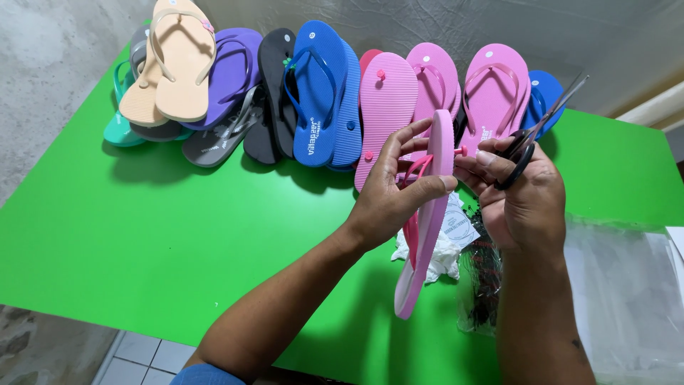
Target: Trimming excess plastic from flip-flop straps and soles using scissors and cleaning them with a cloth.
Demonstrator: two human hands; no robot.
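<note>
Green table [142, 235]: smooth, matte, flat top, lying under both hands. Row of flip-flops [320, 93]: ribbed foam soles, overlapping along the table's far edge beyond the hands; visible colours are peach, teal, grey, purple, black, blue and pink, the exact count hidden by overlap. Clear plastic bags [627, 285]: glossy, crinkled, stacked to the right of the right hand. Pink flip-flop [427, 228]: one, thin foam sole held on edge between the hands, darker pink strap facing the left palm. Left hand [392, 192]: grasping that sole, thumb across its edge. Right hand [524, 196]: clenched on black-handled scissors [534, 135], one pair, metal blades pointing up and away; fingertips pinch the pink strap plug. White paper tag [459, 227]: just below the grip, beside crumpled white wrapping.
</note>
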